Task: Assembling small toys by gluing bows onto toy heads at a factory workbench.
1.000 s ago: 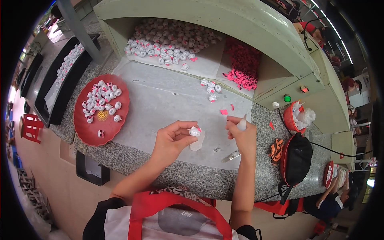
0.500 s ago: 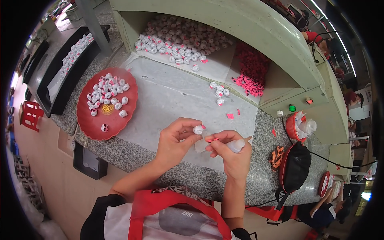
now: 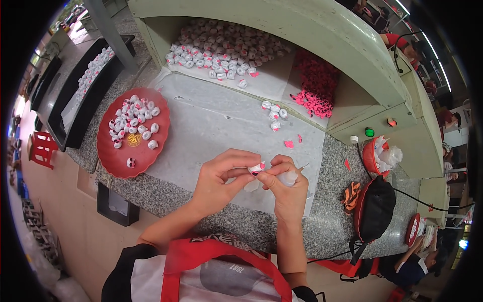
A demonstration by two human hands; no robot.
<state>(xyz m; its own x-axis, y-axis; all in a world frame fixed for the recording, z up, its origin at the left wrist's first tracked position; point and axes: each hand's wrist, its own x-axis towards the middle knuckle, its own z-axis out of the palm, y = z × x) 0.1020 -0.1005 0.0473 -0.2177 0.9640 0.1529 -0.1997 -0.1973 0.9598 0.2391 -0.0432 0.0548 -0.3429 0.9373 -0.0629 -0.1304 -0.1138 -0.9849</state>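
Observation:
Between the thumb and fingers of my left hand (image 3: 216,176) is a small white figurine head (image 3: 255,168) with pink and black on its front. My right hand (image 3: 288,194) is closed too. Its thumb and forefinger press against the front of that head, at a pink-and-black piece. Tucked in the same right hand is a translucent white squeeze bottle (image 3: 289,178), its thin tip pointing up to the right. Beneath both hands lies a white sheet (image 3: 201,121), with a small pale scrap partly hidden under them.
At left a red scalloped plate (image 3: 108,156) holds many similar heads. White heads (image 3: 221,65) and pink pieces (image 3: 314,103) fill the shelf behind. Several heads (image 3: 274,115) and a pink piece (image 3: 289,144) lie on the sheet. At right are a red basket (image 3: 370,158) and black pouch (image 3: 377,204).
My right hand has moved left and up to meet the left hand. The pink-and-black piece in its fingers now touches the white head. The squeeze bottle has moved with it.

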